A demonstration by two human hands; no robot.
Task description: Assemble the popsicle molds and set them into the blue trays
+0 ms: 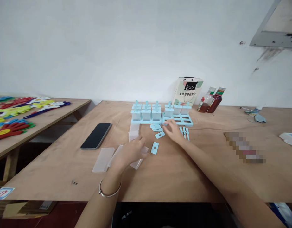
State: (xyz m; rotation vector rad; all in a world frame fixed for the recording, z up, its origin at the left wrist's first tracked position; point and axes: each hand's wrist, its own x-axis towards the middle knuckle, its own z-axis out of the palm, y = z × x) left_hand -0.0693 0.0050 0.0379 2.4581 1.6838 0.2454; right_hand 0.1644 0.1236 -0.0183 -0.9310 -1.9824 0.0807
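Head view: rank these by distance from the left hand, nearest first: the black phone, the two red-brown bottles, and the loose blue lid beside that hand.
1. Loose blue lid, just to the right of the left hand.
2. Black phone, off to the hand's left.
3. Two red-brown bottles, far back on the right, by the wall.

L hand (133, 150) curled, palm down; R hand (173, 130) reaching fwd, fingers bent.
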